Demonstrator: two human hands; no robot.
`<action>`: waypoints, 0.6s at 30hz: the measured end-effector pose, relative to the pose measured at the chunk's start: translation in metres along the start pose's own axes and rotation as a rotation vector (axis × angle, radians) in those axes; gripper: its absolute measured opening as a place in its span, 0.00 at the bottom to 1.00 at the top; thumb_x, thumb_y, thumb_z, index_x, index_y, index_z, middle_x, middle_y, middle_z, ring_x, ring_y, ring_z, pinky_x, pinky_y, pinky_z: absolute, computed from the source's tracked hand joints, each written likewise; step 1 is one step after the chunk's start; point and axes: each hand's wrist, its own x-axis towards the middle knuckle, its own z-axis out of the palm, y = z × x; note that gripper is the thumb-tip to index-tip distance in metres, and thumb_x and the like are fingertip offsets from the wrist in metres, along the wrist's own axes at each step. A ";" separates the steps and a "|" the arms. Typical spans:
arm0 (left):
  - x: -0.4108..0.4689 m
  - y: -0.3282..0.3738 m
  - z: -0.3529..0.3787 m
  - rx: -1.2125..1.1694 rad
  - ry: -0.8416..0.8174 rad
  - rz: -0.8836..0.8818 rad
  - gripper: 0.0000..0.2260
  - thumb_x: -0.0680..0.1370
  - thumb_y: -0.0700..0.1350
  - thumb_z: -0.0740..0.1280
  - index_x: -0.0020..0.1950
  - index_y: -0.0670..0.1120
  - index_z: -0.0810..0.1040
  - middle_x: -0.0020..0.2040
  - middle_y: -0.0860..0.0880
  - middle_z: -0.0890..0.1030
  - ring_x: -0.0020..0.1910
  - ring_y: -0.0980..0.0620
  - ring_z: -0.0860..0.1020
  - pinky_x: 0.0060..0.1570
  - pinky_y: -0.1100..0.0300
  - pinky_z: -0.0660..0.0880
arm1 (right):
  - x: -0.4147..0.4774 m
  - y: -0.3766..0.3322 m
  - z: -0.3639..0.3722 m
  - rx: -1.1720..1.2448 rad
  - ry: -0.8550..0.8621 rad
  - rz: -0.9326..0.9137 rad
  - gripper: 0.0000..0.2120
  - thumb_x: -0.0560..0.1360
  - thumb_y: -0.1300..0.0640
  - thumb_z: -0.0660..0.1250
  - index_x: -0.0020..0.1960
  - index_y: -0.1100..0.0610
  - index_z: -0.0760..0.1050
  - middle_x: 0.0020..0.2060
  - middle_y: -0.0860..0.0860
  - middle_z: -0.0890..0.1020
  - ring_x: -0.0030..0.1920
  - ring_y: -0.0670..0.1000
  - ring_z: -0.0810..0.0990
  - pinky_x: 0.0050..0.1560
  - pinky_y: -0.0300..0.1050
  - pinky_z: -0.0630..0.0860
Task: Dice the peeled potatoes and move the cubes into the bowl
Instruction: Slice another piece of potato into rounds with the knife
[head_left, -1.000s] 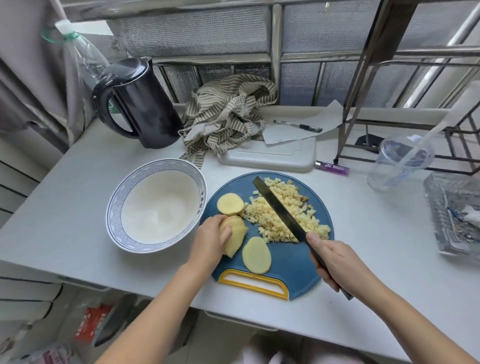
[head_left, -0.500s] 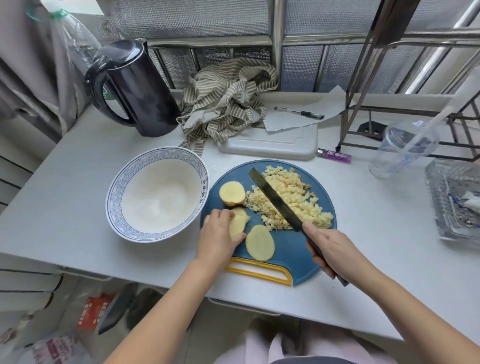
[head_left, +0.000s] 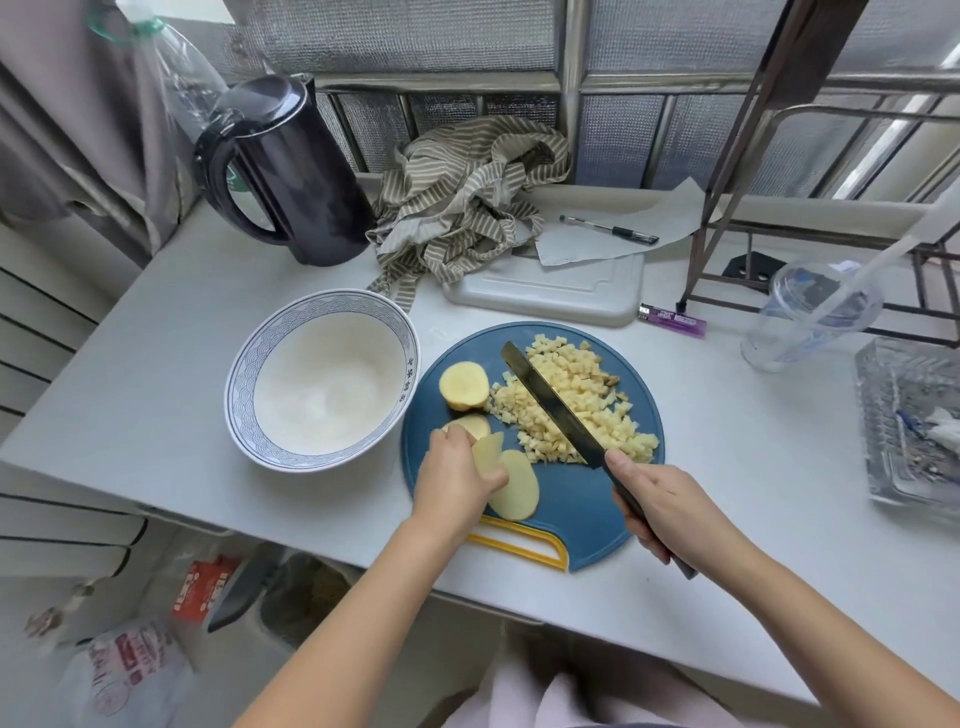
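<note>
— Where is everything?
— At centre frame, the cutting board (head_left: 582, 499) sits just right of the bowl (head_left: 244, 374), with potato cubes (head_left: 587, 384) piled on its upper right.
— And the hands?
— The right hand (head_left: 665, 499) is wrapped round the knife (head_left: 550, 400) handle, and the blade slants over the cubes. The left hand (head_left: 457, 478) pinches a potato slice (head_left: 487, 452) at the board's left edge.
— Any room to move?
— White tabletop (head_left: 156, 364) shows left of the bowl.

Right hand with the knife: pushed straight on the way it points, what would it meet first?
Probably the pile of diced potato. The right hand points up-left along the knife, whose blade lies across the cubes on the blue cutting board; whether it touches them or hovers is unclear.
</note>
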 end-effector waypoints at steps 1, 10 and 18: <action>-0.003 0.006 0.002 -0.009 0.005 0.003 0.17 0.72 0.49 0.70 0.55 0.42 0.71 0.52 0.46 0.71 0.48 0.46 0.73 0.44 0.58 0.68 | 0.000 0.001 -0.002 0.006 -0.002 -0.001 0.27 0.81 0.40 0.54 0.33 0.60 0.68 0.23 0.53 0.70 0.19 0.50 0.66 0.18 0.34 0.62; -0.021 0.034 0.034 0.326 -0.015 -0.019 0.31 0.75 0.59 0.67 0.67 0.39 0.62 0.63 0.43 0.69 0.61 0.45 0.72 0.57 0.57 0.71 | -0.002 0.017 -0.008 0.024 -0.027 0.011 0.28 0.80 0.38 0.54 0.31 0.57 0.66 0.23 0.52 0.70 0.21 0.50 0.66 0.21 0.38 0.63; -0.027 0.029 0.043 0.252 0.004 -0.068 0.30 0.73 0.55 0.67 0.66 0.39 0.62 0.62 0.42 0.66 0.61 0.45 0.66 0.62 0.57 0.65 | -0.001 0.024 -0.011 0.017 -0.049 0.015 0.28 0.79 0.37 0.53 0.34 0.59 0.69 0.24 0.51 0.72 0.22 0.49 0.67 0.24 0.39 0.67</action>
